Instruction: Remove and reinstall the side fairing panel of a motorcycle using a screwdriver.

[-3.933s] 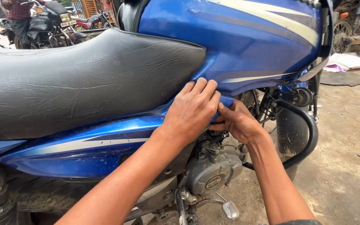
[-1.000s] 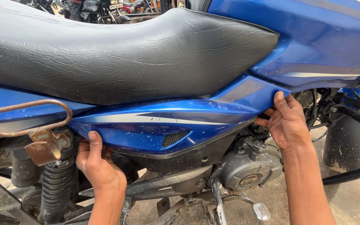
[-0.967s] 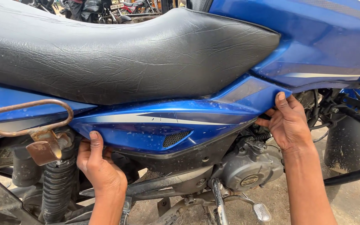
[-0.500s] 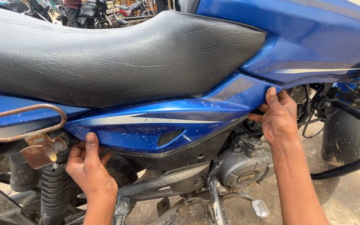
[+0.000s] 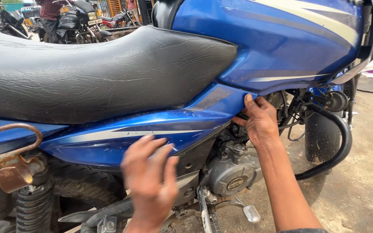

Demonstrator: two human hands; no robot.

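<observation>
A blue motorcycle stands side-on in front of me. Its blue side panel (image 5: 121,136) with a silver stripe runs under the black seat (image 5: 96,73). My right hand (image 5: 257,118) grips the panel's front tip, just below the blue fuel tank (image 5: 281,39), thumb on the outer face and fingers behind it. My left hand (image 5: 150,181) hovers blurred in front of the panel's lower middle, fingers spread, holding nothing. The engine (image 5: 232,170) sits below the panel.
A rusty grab rail and bracket (image 5: 11,166) stick out at the left above the rear shock spring (image 5: 33,207). A black crash guard bar (image 5: 339,142) curves at the right. A footpeg (image 5: 251,212) juts below. Other motorcycles (image 5: 76,21) and a person stand behind.
My left hand has left the panel's lower rear edge and swung right and forward, open now. My right hand stays on the front tip. The view has shifted towards the tank.
</observation>
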